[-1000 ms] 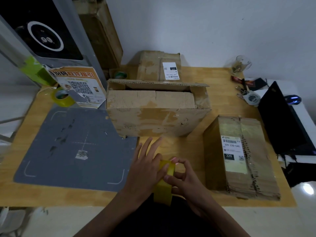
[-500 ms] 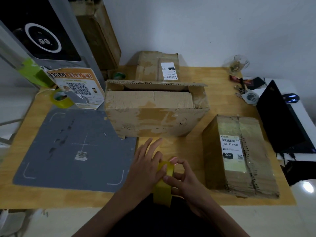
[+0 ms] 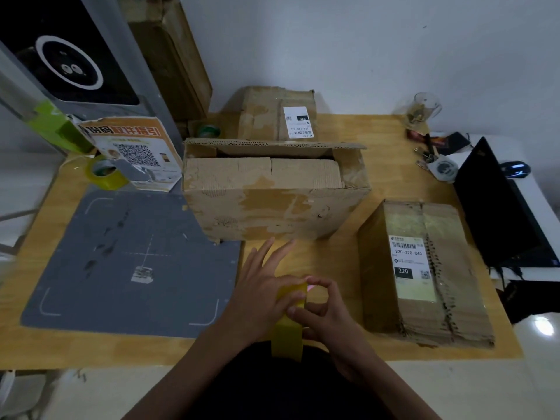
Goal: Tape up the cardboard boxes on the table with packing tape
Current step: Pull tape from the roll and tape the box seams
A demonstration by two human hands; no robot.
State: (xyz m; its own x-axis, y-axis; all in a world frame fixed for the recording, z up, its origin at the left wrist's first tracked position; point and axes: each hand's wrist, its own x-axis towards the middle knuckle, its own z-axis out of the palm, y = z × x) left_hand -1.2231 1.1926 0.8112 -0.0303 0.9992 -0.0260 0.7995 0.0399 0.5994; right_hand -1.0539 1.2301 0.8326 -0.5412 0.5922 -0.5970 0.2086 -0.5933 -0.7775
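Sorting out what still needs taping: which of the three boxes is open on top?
The big middle box, its far flap raised; the two labelled boxes are shut.

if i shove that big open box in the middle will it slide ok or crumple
The open box would probably slide: it sits flat on the wooden table. Its walls look worn and torn, so a push up high may buckle them; low is safer. One corner rests on the grey mat, which might drag.
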